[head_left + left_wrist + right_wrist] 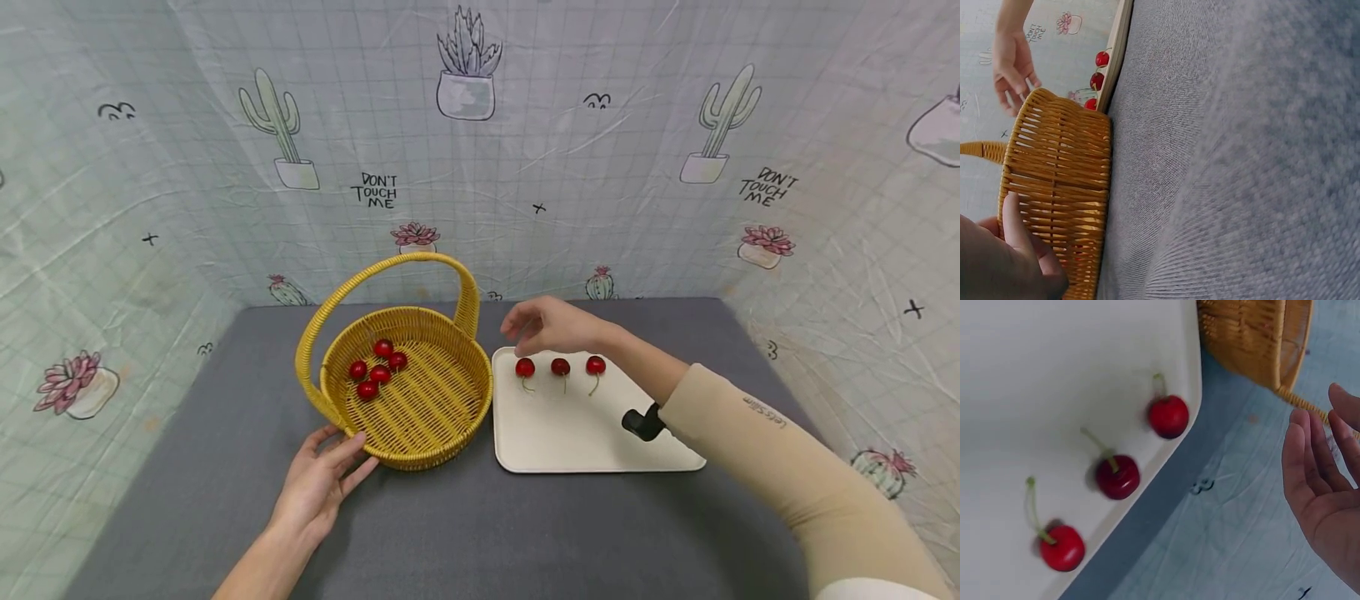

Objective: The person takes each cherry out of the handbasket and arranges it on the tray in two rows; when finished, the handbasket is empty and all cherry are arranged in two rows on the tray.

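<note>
A round yellow wicker basket (420,454) with a tall arched handle stands at the middle left, several red cherries (381,374) inside on its left. My left hand (318,483) grips the near-left rim, as the left wrist view also shows (1013,250). To the right, a white tray (570,433) bears 3 stemmed cherries in a row along its far edge: a left one (525,367), a middle one (560,367) and a right one (596,365). Over the tray's far-left corner hovers my right hand (551,325), fingers loosely bent around nothing, apart from the cherries.
Grey cloth (450,533) covers the table. Behind and at both sides hangs a pale curtain (540,150) printed with cacti. The basket handle (315,333) rises between the basket and the curtain. A small black device (643,424) sits at the right wrist, above the tray.
</note>
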